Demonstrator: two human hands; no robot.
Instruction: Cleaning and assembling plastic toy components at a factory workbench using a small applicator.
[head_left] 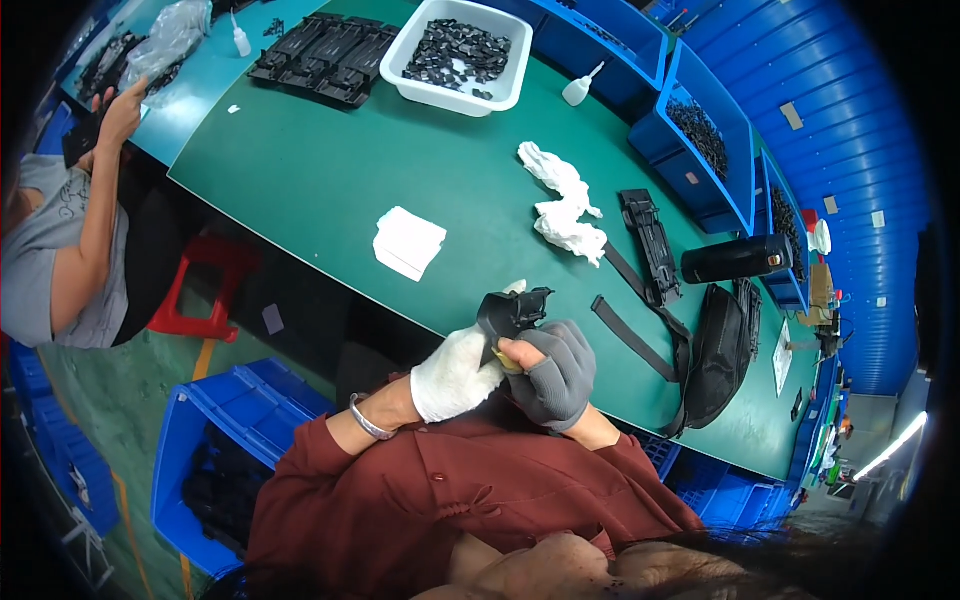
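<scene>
A curved black plastic part (512, 310) with clip-like ends is held up in front of my chest, over the table's near edge. My left hand (455, 378), in a white knit glove, is closed around its left side. My right hand (560, 372), in a grey glove that leaves the thumb tip bare, is curled against the part's lower right. Under that thumb shows a small yellow piece (507, 361), whose kind I cannot make out. The curled right fingers are partly hidden.
White paper (409, 243) and crumpled white cloths (565, 205) lie on the green table (300, 170). Farther back stand a white tub (455, 97) of small black parts and blue bins (690, 180). A black bottle (735, 259) and waist bag (715, 360) are at right. A co-worker (75, 240) sits left.
</scene>
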